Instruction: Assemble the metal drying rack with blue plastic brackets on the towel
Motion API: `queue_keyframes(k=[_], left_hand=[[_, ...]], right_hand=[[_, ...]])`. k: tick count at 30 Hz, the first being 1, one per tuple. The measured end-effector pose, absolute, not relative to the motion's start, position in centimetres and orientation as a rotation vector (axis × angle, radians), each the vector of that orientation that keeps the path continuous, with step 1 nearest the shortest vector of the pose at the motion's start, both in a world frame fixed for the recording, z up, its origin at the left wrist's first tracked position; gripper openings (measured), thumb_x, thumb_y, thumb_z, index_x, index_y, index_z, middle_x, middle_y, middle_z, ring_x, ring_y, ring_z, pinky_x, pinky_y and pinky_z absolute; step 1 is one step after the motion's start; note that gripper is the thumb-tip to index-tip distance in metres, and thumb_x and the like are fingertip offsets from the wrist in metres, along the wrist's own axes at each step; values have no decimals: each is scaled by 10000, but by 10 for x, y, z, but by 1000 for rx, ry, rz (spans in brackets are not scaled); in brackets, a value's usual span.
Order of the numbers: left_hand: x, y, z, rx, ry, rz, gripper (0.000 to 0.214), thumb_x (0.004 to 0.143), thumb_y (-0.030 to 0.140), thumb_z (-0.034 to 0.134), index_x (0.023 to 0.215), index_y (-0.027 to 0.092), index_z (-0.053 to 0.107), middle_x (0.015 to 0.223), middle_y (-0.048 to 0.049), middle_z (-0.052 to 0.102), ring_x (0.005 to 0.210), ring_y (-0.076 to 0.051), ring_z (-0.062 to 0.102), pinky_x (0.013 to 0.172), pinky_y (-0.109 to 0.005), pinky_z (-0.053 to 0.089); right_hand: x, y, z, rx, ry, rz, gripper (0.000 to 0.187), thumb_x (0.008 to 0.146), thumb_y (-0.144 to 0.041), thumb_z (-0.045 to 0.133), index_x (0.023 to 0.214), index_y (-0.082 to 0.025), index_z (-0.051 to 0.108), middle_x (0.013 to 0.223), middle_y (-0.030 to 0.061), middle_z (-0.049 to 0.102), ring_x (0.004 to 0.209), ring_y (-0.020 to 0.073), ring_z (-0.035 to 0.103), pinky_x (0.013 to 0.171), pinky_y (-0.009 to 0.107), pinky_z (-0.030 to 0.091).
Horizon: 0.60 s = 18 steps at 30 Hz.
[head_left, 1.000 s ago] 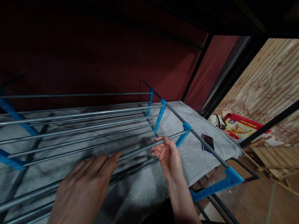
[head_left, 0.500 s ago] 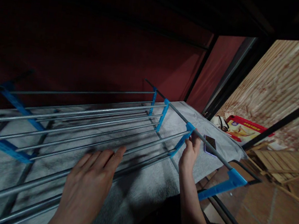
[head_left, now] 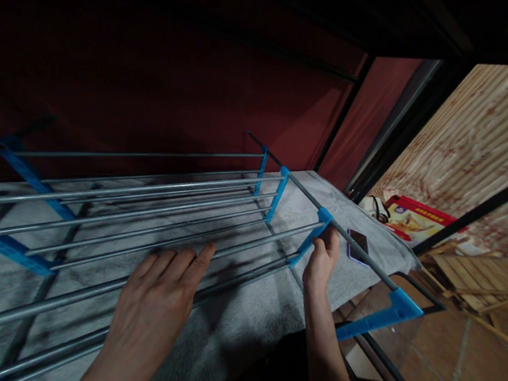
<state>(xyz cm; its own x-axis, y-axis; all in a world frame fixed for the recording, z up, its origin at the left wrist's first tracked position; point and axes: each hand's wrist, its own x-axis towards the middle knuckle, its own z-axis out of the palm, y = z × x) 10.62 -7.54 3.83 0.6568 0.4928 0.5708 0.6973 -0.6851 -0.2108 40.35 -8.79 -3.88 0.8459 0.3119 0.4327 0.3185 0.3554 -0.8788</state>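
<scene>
A rack of grey metal tubes [head_left: 270, 238] and blue plastic brackets stretches along the cloth-covered surface [head_left: 329, 192], its end bracket [head_left: 372, 319] jutting past the near edge. The person's left hand [head_left: 158, 300] lies back-up over the nearer long tubes, fingers close together and bent; whether they are clasped round a tube cannot be told, as the palm is turned away. The right hand [head_left: 323, 260] is narrowly curled at a blue bracket [head_left: 307, 244] on the side tube [head_left: 378, 270], its fingertips reaching behind that tube (they are partly hidden, so the firmness of the hold cannot be told). Behind the side tube, a smartphone [head_left: 359, 239] lies toward the surface's near-right corner. Past the right edge are a red-and-yellow printed package [head_left: 413, 222] and wooden slats [head_left: 473, 278] above a tiled floor [head_left: 488, 375]. A dark red panel [head_left: 201, 95] stands along the far edge.
</scene>
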Motion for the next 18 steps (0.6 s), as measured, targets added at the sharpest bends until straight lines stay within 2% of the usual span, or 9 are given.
queue_keyframes(k=[14,18], left_hand=[[108,-77,38,-2542,-957,-641,501,826,24,410,1272,161,592,948,-89,671,850,-253,609,831,-418,463],[108,-77,40,-2559,-954,-613,499,825,26,420,1273,164,592,931,-83,664,825,-247,602,806,-400,459]], right_hand=[[398,-87,-35,-1207,-574,-3,576,685,-213,474,1241,-182,624,1326,73,609,1289,235,505,1149,453,307],[398,-85,-37,-1214,-568,-5,600,690,-225,469,1274,-191,600,1334,65,604,1292,233,499,1149,457,307]])
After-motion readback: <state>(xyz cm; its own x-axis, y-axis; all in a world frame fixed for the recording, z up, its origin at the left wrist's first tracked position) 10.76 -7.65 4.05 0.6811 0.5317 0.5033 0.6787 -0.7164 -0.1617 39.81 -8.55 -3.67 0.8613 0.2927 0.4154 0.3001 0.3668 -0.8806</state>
